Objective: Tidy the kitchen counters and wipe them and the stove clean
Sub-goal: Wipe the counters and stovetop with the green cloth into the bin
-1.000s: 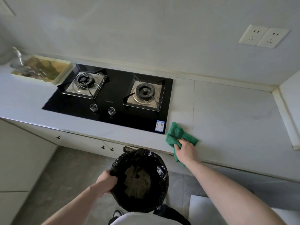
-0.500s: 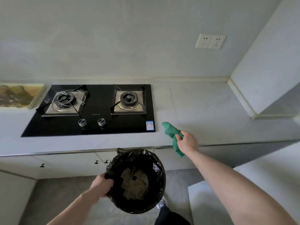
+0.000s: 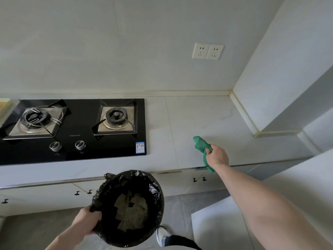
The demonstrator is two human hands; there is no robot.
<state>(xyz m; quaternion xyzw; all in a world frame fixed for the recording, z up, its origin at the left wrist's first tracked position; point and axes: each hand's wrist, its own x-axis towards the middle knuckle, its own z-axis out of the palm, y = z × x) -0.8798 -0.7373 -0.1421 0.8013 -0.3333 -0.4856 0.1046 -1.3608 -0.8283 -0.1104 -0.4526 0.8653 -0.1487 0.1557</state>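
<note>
Two hands are busy: the left hand (image 3: 86, 221) grips the black-lined bin (image 3: 129, 208) below the worktop (image 3: 198, 120); the right hand (image 3: 217, 156) has lifted its bunched green cloth (image 3: 201, 144) off the surface, so wiping here looks finished.

Green cloth (image 3: 201, 145), plain and bright, against pale grey-white counter (image 3: 198, 120) with faint veining. Glossy black stove (image 3: 84, 123) with silver burner trays, black burner rings, silver knobs (image 3: 80, 145), and a small blue-and-white sticker (image 3: 140, 147) at the front right corner. Black bin liner (image 3: 155, 192) over dull tan scraps (image 3: 129, 213); cream double socket (image 3: 207, 51) on whitish wall, black cabinet knobs (image 3: 199, 179).
</note>
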